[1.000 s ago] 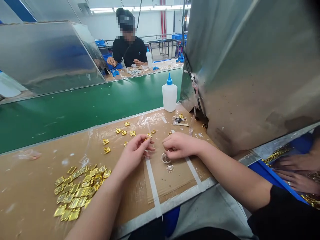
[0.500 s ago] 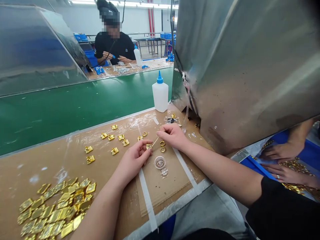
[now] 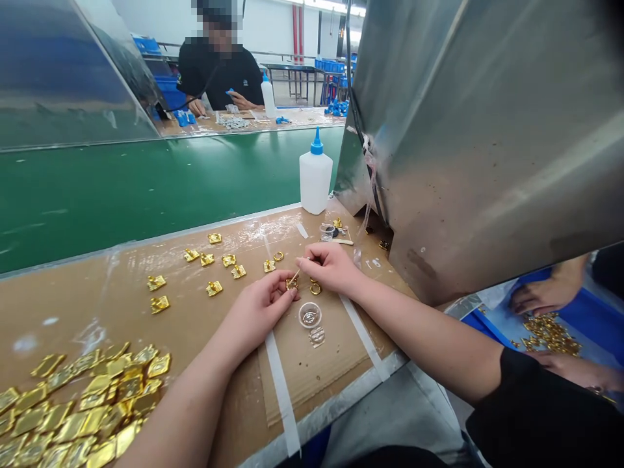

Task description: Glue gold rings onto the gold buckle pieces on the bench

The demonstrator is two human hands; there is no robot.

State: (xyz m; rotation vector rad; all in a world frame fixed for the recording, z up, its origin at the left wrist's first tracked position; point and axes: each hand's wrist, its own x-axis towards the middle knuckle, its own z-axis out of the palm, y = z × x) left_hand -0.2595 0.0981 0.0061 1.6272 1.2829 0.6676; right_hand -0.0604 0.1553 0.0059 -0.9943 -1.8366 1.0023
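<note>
My left hand (image 3: pixel 263 305) pinches a small gold clasp (image 3: pixel 292 283) against the cardboard-covered bench (image 3: pixel 97 312). My right hand (image 3: pixel 327 266) holds a thin wooden stick (image 3: pixel 296 273) whose tip touches that clasp. Two loose gold rings (image 3: pixel 314 286) lie just under my right hand. A small clear cap (image 3: pixel 310 315) holding a little liquid stands just in front of both hands. Several finished gold clasps (image 3: pixel 209 260) lie in a loose row behind my left hand.
A heap of gold plates (image 3: pixel 78 409) fills the near left. A white squeeze bottle with a blue tip (image 3: pixel 314 175) stands at the bench's back edge by a green conveyor belt (image 3: pixel 146 182). A big metal hood (image 3: pixel 487 130) rises at right. Another person's hands (image 3: pixel 536 296) sort gold parts in a blue tray.
My left hand came down from mid-air and now pins the clasp to the bench. My right hand moved the stick from beside the cap up to the clasp. The view shifted right.
</note>
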